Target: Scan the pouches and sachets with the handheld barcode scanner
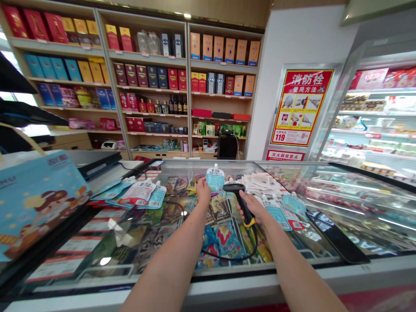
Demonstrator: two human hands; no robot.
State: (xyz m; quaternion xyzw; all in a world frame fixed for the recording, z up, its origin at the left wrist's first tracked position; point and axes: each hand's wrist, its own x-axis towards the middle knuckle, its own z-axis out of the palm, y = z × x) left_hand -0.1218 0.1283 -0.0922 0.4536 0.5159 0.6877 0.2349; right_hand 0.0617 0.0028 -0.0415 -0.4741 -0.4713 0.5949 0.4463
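Observation:
My left hand (203,190) is closed on a light-blue spouted pouch (215,178) and holds it upright over the glass lid of a chest freezer (182,242). My right hand (253,207) grips a black barcode scanner (238,195) with a yellow band, its head pointed left at the pouch. The scanner's black cable (227,255) loops down across the glass. Several more pouches (143,194) lie on the lid to the left, and others (286,206) lie to the right of my right hand.
A blue cartoon-printed bag (35,199) stands at the left. Wooden shelves (182,86) of boxed goods and bottles fill the back wall. A red fire-hydrant poster (300,106) hangs on the white wall. An open chiller (377,121) stands at the right.

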